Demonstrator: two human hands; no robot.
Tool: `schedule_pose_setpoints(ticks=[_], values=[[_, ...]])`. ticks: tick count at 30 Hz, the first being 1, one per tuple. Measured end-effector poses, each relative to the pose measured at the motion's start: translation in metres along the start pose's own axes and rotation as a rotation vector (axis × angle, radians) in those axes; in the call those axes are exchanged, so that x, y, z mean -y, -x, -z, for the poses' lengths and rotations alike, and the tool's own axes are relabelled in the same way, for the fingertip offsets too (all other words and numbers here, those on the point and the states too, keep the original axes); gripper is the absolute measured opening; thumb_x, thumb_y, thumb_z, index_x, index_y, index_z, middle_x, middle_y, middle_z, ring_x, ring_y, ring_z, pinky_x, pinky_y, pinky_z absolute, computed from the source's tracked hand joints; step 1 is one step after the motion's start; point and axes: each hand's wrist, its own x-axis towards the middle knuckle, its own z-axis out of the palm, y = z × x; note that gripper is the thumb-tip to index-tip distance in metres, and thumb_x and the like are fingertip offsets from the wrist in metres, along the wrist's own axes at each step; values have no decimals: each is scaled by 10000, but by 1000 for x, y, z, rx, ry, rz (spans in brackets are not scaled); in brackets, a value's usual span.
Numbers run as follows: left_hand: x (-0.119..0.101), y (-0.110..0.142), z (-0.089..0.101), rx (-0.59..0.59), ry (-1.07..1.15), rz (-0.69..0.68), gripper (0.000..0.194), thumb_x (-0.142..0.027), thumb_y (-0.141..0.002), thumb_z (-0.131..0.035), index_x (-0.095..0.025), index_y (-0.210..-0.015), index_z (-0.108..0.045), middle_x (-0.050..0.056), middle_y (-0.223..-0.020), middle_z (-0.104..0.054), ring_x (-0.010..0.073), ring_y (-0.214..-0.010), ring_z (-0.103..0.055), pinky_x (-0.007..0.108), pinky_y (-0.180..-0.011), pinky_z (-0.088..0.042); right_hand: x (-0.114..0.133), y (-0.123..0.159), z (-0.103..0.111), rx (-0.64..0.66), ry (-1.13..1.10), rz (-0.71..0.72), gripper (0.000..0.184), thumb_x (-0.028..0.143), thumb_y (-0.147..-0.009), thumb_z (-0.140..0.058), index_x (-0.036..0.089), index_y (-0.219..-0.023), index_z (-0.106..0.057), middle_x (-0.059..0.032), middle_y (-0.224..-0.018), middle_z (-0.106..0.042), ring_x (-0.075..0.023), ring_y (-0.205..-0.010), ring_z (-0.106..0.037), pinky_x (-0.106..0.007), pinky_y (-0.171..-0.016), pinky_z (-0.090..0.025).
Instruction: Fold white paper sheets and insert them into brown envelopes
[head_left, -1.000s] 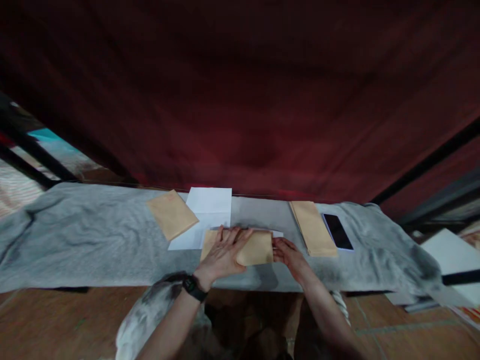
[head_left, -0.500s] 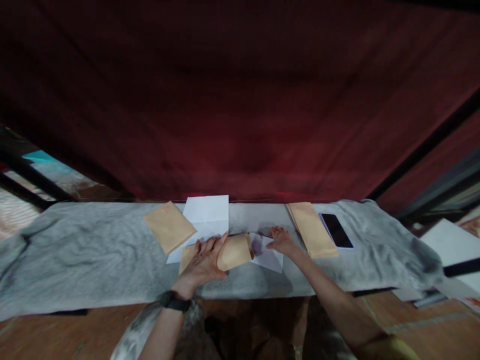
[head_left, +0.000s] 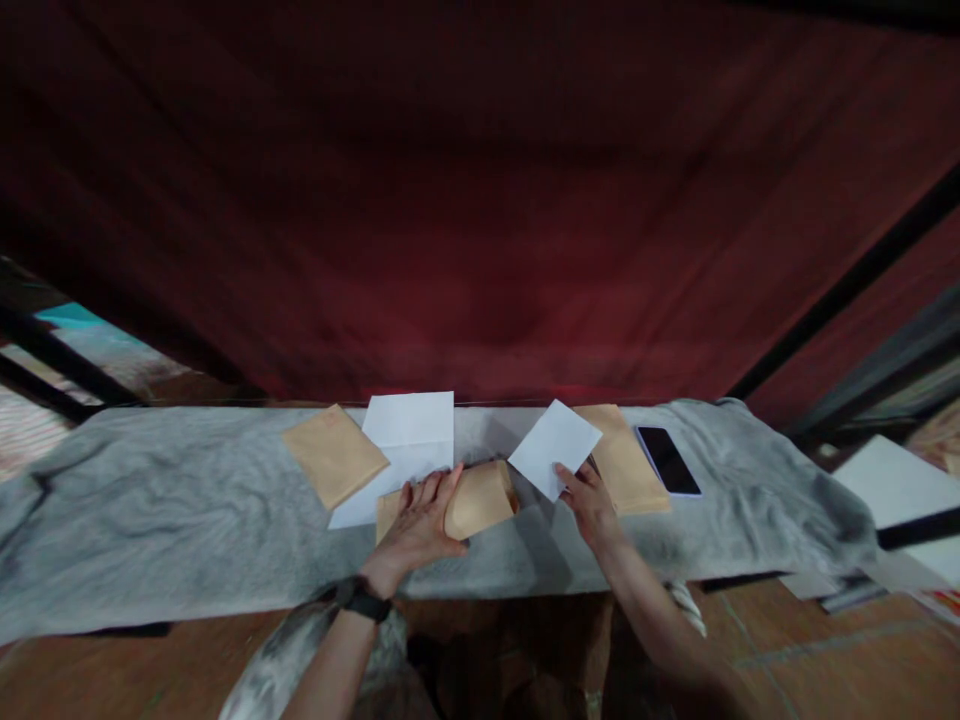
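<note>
My left hand (head_left: 424, 525) spans a brown paper envelope (head_left: 480, 502), its fingers at the far edge and its thumb at the near edge. The envelope's open mouth faces right and gapes a little. In my right hand (head_left: 589, 500) is a folded white sheet of paper (head_left: 555, 448), pinched at its lower corner with the thumb on top. The sheet is raised, partly in front of a stack of brown envelopes (head_left: 634, 470). Under and behind my left hand lies a larger creased white sheet (head_left: 412, 425); another brown envelope (head_left: 335, 457) overlaps its left side.
A grey cloth (head_left: 187, 510) covers the long, narrow work surface. To the right of the envelope stack lies a phone (head_left: 669, 461). A dark red curtain (head_left: 480, 250) hangs behind. White sheets or boards (head_left: 900, 485) are at the far right, below the surface's level.
My right hand has picked up the folded white sheet from beside the envelope's mouth and turned it up to the right. The left hand still holds the envelope, shifted slightly right.
</note>
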Motion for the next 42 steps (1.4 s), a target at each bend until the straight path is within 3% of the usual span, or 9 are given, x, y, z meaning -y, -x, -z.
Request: schedule_pose_setpoints(ticks=[4, 8, 16, 25, 30, 33, 38, 42], values=[[-7, -3, -3, -22, 31, -7, 1169, -436, -644, -702, -268, -1580, -23, 129, -1538, -338, 332, -1456, -271, 555, -1189, -50, -27, 11, -18, -110, -103, -29, 482, 434, -544, -894, 206, -918, -694, -37, -898, -758, -206, -758, -685, -288, -627, -537], [-11, -3, -9, -12, 13, -33, 1162, -417, -632, -712, -262, -1580, -59, 137, -1549, -327, 334, -1474, -229, 559, -1189, -22, -45, 10, -23, -184, -150, -17, 449, 427, -545, -889, 226, -882, -670, -12, -849, -756, -199, -746, -693, -294, -640, -549], [-20, -2, -11, -63, 9, -22, 1149, -417, -621, -720, -278, -1578, -100, 141, -1518, -366, 352, -1454, -264, 562, -1182, -59, -55, 7, -33, -232, -178, -26, 445, 462, -492, -882, 224, -785, -646, -22, -775, -745, -221, -699, -695, -331, -619, -553], [-17, -3, -13, -69, 106, -24, 1158, -432, -646, -707, -281, -1581, -41, 121, -1484, -408, 331, -1425, -323, 541, -1185, -102, -58, 24, -51, -228, -113, 49, 404, 470, -586, -846, 225, -867, -690, -26, -855, -756, -239, -811, -682, -352, -712, -526], [-17, -5, -14, -111, 66, -22, 1150, -427, -642, -707, -281, -1577, -55, 131, -1496, -396, 350, -1426, -318, 583, -1177, -66, -47, 25, -39, -110, -31, -67, 454, 464, -564, -851, 212, -915, -710, -57, -934, -763, -258, -895, -685, -340, -733, -533], [-19, -6, -14, -123, 51, -40, 1146, -421, -638, -716, -276, -1574, -72, 133, -1514, -377, 351, -1436, -301, 586, -1179, -55, -30, 16, -18, -132, -53, -92, 470, 561, -653, -749, 232, -982, -683, -61, -1002, -748, -242, -881, -690, -333, -699, -538], [-22, -6, -15, -161, 24, -76, 1141, -401, -640, -737, -284, -1570, -86, 131, -1506, -381, 339, -1442, -294, 582, -1185, -57, -8, 3, 7, -189, 56, -30, 371, 554, -598, -745, 247, -770, -631, -6, -755, -687, -189, -712, -627, -276, -609, -461], [-24, -9, -19, -192, 12, -112, 1154, -388, -634, -751, -296, -1567, -79, 120, -1501, -383, 338, -1438, -303, 583, -1189, -56, -13, 10, -1, -107, 156, -40, 313, 487, -553, -783, 239, -645, -617, 37, -618, -613, -155, -625, -548, -255, -573, -384]])
